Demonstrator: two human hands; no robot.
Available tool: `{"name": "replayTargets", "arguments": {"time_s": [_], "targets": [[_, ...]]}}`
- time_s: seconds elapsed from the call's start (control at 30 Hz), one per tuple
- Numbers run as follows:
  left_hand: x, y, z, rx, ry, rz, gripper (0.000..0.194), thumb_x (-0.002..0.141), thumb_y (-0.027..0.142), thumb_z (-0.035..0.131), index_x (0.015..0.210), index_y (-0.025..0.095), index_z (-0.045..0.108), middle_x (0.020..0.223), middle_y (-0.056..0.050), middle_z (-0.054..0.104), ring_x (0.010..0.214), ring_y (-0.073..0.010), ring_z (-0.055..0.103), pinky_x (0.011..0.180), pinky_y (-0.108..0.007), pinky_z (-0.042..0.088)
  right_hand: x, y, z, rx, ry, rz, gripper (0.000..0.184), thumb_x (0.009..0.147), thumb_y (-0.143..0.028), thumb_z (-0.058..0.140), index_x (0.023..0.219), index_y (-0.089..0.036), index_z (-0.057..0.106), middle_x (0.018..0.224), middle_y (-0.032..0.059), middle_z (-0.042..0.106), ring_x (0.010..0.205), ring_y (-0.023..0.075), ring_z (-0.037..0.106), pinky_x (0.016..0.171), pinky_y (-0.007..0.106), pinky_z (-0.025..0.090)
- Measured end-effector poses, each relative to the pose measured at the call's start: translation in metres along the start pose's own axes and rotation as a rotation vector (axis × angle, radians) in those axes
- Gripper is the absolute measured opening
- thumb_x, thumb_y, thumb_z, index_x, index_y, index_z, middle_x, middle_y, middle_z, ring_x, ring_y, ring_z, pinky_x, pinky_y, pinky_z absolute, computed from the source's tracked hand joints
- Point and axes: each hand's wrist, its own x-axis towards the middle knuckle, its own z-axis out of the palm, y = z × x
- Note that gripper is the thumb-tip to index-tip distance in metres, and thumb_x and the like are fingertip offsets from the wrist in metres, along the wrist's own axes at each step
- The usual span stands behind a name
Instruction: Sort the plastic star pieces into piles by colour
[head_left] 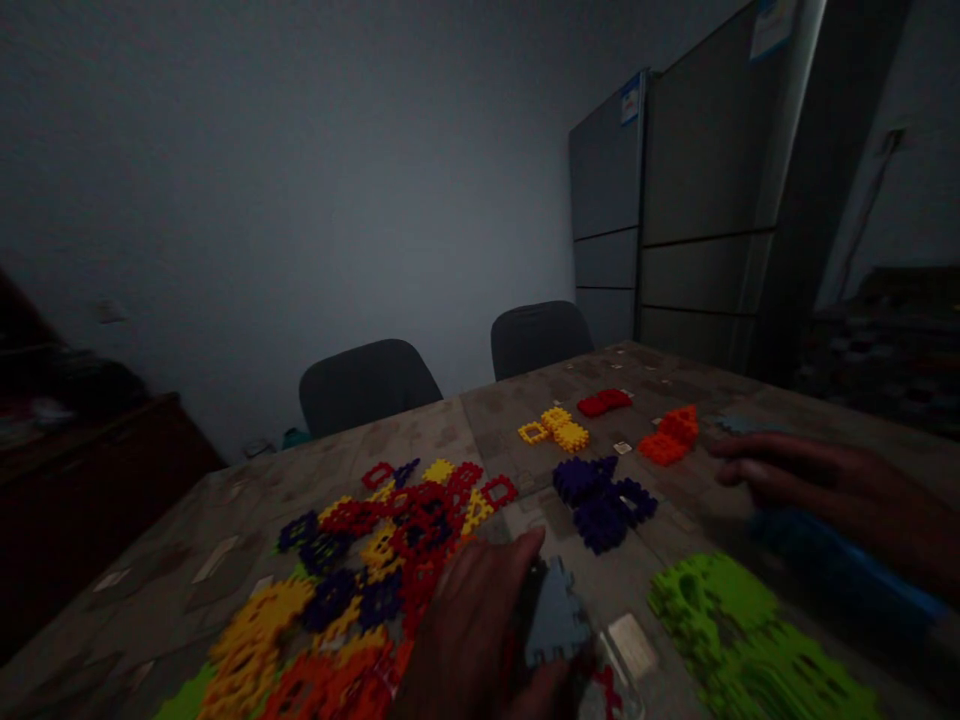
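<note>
My left hand [472, 640] is low in the middle of the view, fingers closed round a grey-blue interlocking tile [553, 615]. It rests beside a mixed heap of red, yellow and purple tiles [390, 540]. My right hand [810, 480] reaches in from the right, blurred, hovering over the table near a blue pile [825, 560] and close to the orange tiles [671, 435]. Its fingers point left and look stretched out, with nothing seen in them.
Sorted piles lie on the patterned table [420, 425]: purple [600, 500], yellow [559, 430], red [604, 402], green [742, 640]. Two dark chairs [367, 385] stand at the far edge. Tall grey cabinets [675, 210] stand at the back right. The room is dim.
</note>
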Motion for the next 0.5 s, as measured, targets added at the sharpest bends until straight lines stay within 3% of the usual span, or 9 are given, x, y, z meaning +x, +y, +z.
{"name": "replayTargets", "arguments": {"time_s": [0.07, 0.1, 0.23, 0.3, 0.37, 0.5], "targets": [[0.009, 0.004, 0.007, 0.01, 0.023, 0.052, 0.08, 0.087, 0.022, 0.065, 0.157, 0.029, 0.027, 0.137, -0.012, 0.068, 0.125, -0.0328, 0.066, 0.106, -0.054, 0.055, -0.022, -0.043, 0.029, 0.293, -0.299, -0.006, 0.062, 0.08, -0.08, 0.058, 0.111, -0.031, 0.079, 0.109, 0.0115, 0.079, 0.105, 0.0349, 0.072, 0.09, 0.043, 0.059], [0.012, 0.006, 0.009, 0.021, 0.034, 0.075, 0.077, 0.088, 0.024, 0.063, 0.156, 0.027, 0.027, 0.137, -0.013, 0.068, 0.125, -0.0338, 0.066, 0.108, -0.056, 0.053, -0.032, -0.058, 0.042, 0.397, -0.382, 0.019, 0.059, 0.085, -0.077, 0.059, 0.119, -0.031, 0.076, 0.114, 0.0104, 0.077, 0.109, 0.0329, 0.07, 0.093, 0.042, 0.056], [0.02, 0.014, 0.012, 0.088, 0.083, 0.149, 0.064, 0.095, 0.028, 0.056, 0.154, 0.023, 0.03, 0.13, -0.014, 0.072, 0.118, -0.0324, 0.069, 0.108, -0.055, 0.051, -0.054, -0.086, 0.083, 0.654, -0.681, 0.04, 0.06, 0.08, -0.076, 0.067, 0.11, -0.024, 0.069, 0.09, 0.0056, 0.07, 0.077, 0.0203, 0.065, 0.065, 0.03, 0.05], [0.022, 0.017, 0.013, 0.128, 0.111, 0.16, 0.061, 0.097, 0.025, 0.053, 0.154, 0.021, 0.032, 0.127, -0.014, 0.073, 0.115, -0.0314, 0.07, 0.109, -0.054, 0.051, -0.057, -0.091, 0.094, 0.747, -0.731, 0.027, 0.059, 0.08, -0.077, 0.066, 0.1, -0.022, 0.063, 0.077, -0.0001, 0.061, 0.063, 0.0134, 0.055, 0.056, 0.024, 0.042], [0.025, 0.019, 0.013, 0.154, 0.124, 0.156, 0.061, 0.097, 0.023, 0.053, 0.154, 0.021, 0.033, 0.127, -0.014, 0.072, 0.115, -0.0312, 0.07, 0.109, -0.054, 0.05, -0.055, -0.093, 0.103, 0.805, -0.701, 0.026, 0.058, 0.08, -0.077, 0.067, 0.092, -0.022, 0.058, 0.072, -0.0033, 0.055, 0.057, 0.0102, 0.048, 0.052, 0.022, 0.036], [0.029, 0.02, 0.012, 0.133, 0.118, 0.156, 0.065, 0.095, 0.02, 0.054, 0.156, 0.023, 0.032, 0.136, -0.015, 0.069, 0.123, -0.0319, 0.067, 0.111, -0.054, 0.049, -0.035, -0.083, 0.1, 0.777, -0.627, -0.017, 0.053, 0.081, -0.073, 0.067, 0.088, -0.021, 0.06, 0.069, -0.0032, 0.055, 0.057, 0.0104, 0.046, 0.051, 0.022, 0.036]]}}
